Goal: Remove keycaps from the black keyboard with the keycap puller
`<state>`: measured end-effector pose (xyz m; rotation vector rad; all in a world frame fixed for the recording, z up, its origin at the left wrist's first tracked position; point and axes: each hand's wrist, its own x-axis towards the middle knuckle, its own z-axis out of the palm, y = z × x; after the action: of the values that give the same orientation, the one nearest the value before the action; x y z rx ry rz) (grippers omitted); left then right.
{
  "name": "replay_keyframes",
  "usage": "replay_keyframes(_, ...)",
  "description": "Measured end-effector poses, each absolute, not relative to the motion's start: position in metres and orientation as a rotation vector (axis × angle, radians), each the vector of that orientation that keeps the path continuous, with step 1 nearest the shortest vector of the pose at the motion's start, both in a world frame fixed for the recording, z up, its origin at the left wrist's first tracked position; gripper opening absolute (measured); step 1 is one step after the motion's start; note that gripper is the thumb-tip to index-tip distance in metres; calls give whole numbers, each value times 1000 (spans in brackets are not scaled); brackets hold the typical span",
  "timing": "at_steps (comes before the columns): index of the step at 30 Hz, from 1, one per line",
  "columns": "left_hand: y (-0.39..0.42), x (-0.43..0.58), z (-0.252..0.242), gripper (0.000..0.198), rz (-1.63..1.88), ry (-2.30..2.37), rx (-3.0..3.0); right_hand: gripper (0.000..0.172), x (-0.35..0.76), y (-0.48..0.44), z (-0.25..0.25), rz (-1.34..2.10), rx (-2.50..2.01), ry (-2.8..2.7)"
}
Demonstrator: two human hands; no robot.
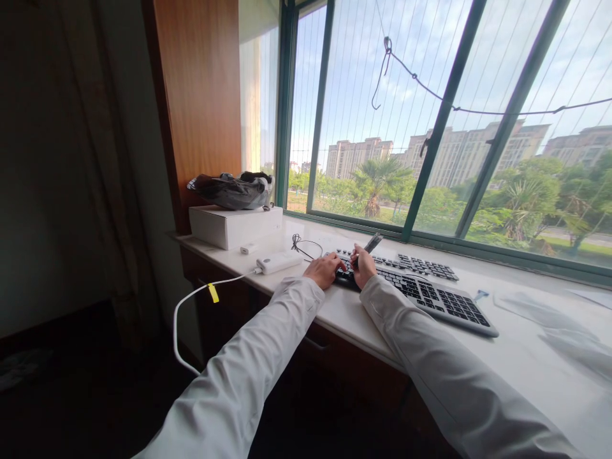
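Observation:
A keyboard (421, 293) with black keys and a grey frame lies on the white sill. My left hand (325, 270) rests at its left end, fingers bent over the keys; whether they pinch anything is too small to tell. My right hand (364, 265) is closed around a dark, slim brush-like tool (373, 242), which points up and to the right above the keyboard. Behind the keyboard, loose keycaps (425, 266) lie in rows. A thin black cable (297, 243) curls behind my left hand.
At the left stand a white power strip (280, 262) with its cord, a small white block (248, 248) and a white box (229, 227) bearing a dark bag (234, 191). Clear plastic (549, 319) lies at the right. A window runs behind.

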<state>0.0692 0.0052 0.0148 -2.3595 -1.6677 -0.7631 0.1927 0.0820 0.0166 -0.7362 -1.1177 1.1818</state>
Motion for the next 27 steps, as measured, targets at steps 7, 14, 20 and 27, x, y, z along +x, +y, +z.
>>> replay_keyframes(7,5,70,15,26,-811,-1702,-2296,36,190,74,17,1305,-570,-1003)
replay_keyframes(14,5,70,14,24,-777,-1703,-2325,41,179,73,18,1152,-718,-1078)
replay_keyframes(20,10,66,12,25,-764,-1717,-2344,44,172,79,13,878,-868,-1178)
replay_keyframes(27,14,64,9,25,-787,-1691,-2380,41,173,75,11,899,-854,-1146)
